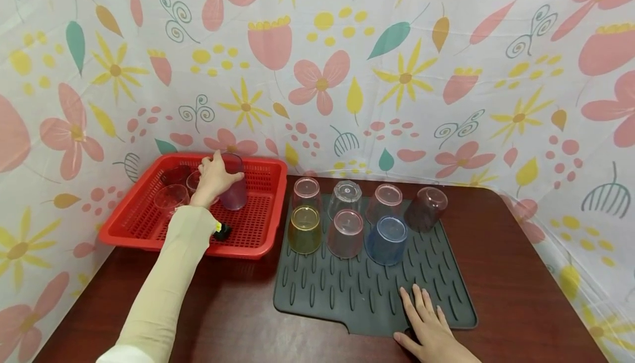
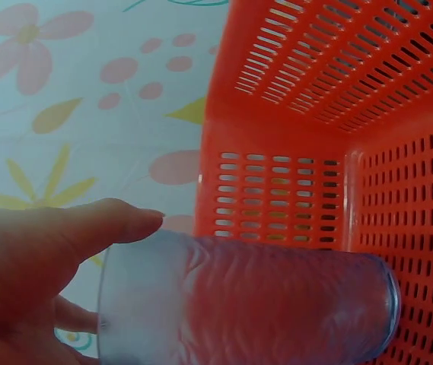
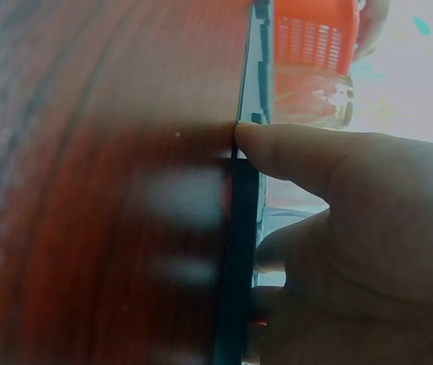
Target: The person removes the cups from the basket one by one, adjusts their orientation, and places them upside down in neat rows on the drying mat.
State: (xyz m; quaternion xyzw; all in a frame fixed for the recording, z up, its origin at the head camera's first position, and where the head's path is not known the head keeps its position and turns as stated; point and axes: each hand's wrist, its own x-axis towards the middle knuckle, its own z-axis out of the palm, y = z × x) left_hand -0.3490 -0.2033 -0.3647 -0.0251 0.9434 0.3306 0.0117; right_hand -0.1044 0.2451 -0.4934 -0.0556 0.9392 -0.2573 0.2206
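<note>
At the near edge of a dark grey ridged drying mat (image 1: 342,302), the right hand (image 1: 430,335) rests with fingers spread, grasping nothing. Farther back on the mat stand seven upturned see-through cups (image 1: 345,239); to their left, inside a red slotted basket (image 1: 238,251), the left hand (image 1: 213,180) grips an upright purple tumbler (image 1: 234,196) by its rim, apparently unloading it, which would call for lifting clear and flipping.

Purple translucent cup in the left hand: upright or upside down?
Upright: the head view shows the purple translucent cup with its open rim uppermost and base down inside the red slotted plastic basket.
</note>
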